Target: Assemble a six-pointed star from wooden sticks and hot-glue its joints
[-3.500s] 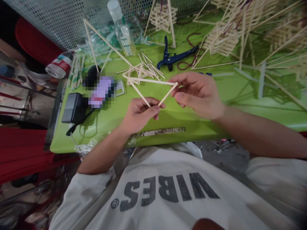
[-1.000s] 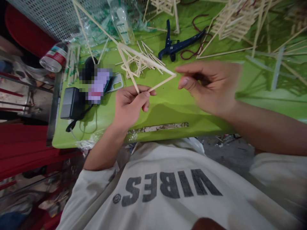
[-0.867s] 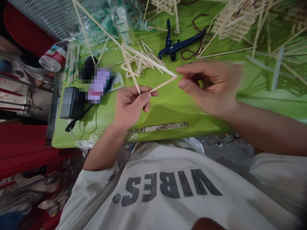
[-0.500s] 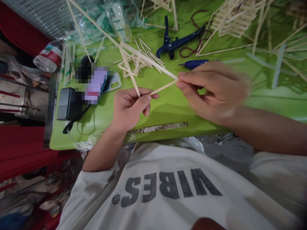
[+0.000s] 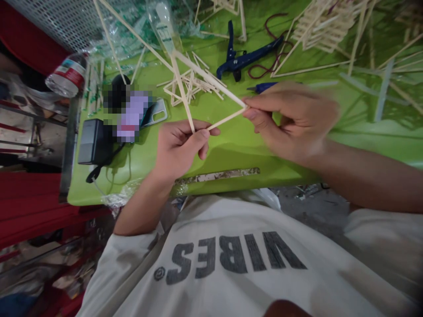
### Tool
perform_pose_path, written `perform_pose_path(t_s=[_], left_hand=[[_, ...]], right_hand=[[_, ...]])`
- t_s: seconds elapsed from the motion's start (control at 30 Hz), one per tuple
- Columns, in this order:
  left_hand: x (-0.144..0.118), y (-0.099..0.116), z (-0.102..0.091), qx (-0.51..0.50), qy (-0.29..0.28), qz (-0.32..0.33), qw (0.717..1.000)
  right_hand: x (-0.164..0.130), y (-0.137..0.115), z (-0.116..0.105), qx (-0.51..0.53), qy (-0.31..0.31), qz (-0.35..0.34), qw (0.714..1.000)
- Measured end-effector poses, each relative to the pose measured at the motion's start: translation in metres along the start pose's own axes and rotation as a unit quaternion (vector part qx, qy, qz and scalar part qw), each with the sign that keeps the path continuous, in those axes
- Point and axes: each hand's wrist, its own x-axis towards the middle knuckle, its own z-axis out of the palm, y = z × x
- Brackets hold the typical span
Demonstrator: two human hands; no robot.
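Thin wooden sticks joined into a triangle form a stick frame [image 5: 208, 79] held above the green table. My left hand [image 5: 181, 147] pinches its lower left corner between thumb and fingers. At the right corner, the thumb and forefinger of my right hand [image 5: 294, 121] close on the joint where two sticks meet. The frame's third corner points away from me, over a pile of short sticks [image 5: 191, 86]. Behind my right hand lies a blue pen-like tool [image 5: 262, 87], partly covered by it. A dark blue hand cutter [image 5: 239, 64] rests beyond that.
Wooden stick structures [image 5: 325, 28] stand at the back right, with pale glue-like sticks [image 5: 383, 92] nearby. On the left are a black adapter [image 5: 90, 141], a phone [image 5: 134, 116] and a plastic bottle [image 5: 68, 75]. A clear bottle [image 5: 164, 26] lies at the back. The green table's [image 5: 231, 187] front edge is close to me.
The frame's far corner has swung slightly right and toward me. My right hand has shifted a little left, its fingers still at the corner; my left hand has hardly moved.
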Motion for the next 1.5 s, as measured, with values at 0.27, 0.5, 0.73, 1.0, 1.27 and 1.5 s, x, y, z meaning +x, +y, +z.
perform_pose_path(t_s=[0.27, 0.5, 0.73, 1.0, 1.27, 1.5], left_hand=[[-0.001, 0.005, 0.000, 0.027, 0.005, -0.033, 0.999], [0.000, 0.004, -0.001, 0.001, -0.044, -0.083, 0.996], [0.002, 0.003, -0.005, -0.057, -0.060, -0.132, 0.988], [0.001, 0.004, -0.006, -0.070, -0.077, -0.136, 0.985], [0.001, 0.003, -0.005, -0.073, -0.065, -0.133, 0.986], [0.004, 0.004, -0.002, -0.059, -0.055, -0.151, 0.985]], right_hand=[[0.006, -0.003, -0.004, 0.124, -0.034, 0.131, 0.983], [0.021, 0.000, -0.004, 0.461, -0.165, 0.372, 0.789], [0.016, -0.001, -0.004, 0.555, -0.192, 0.407, 0.700], [0.019, 0.000, -0.005, 0.571, -0.216, 0.428, 0.667], [0.019, 0.000, -0.004, 0.577, -0.201, 0.420, 0.671], [0.024, -0.006, -0.008, 0.575, -0.187, 0.441, 0.663]])
